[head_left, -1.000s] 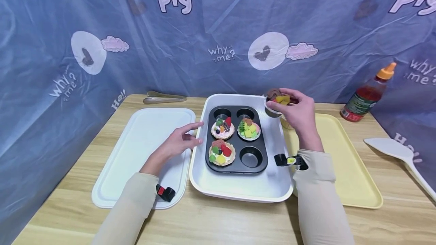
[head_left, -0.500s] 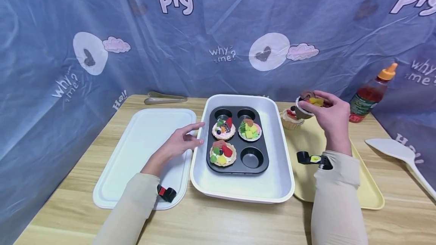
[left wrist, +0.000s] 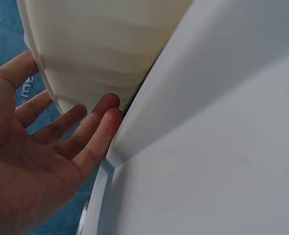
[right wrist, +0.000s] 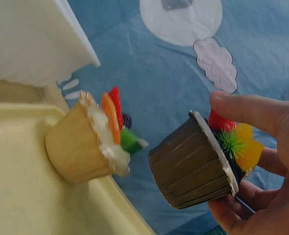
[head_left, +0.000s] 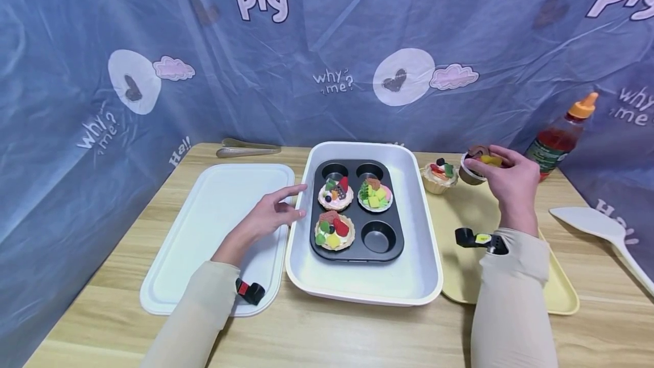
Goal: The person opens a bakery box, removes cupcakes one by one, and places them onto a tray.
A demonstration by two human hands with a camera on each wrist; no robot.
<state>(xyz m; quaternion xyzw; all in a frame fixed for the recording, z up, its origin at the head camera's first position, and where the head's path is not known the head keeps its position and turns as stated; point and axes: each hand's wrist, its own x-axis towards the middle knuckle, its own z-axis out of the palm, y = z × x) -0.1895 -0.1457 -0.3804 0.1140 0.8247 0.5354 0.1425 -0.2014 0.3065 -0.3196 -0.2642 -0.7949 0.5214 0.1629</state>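
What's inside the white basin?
In the white basin, a black muffin tin holds three fruit-topped cupcakes: two mid-row, one near left. The other three cups look empty. Basin floor under the tin, and cup bottoms beneath the cupcakes, are covered.

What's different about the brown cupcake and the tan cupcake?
The brown cupcake has a dark cup; the tan cupcake has a pale one. The right hand holds the brown cupcake, while the tan cupcake sits on the yellow tray. The brown cupcake shows yellow chunks on top; the tan cupcake shows white cream. Both show red on top.
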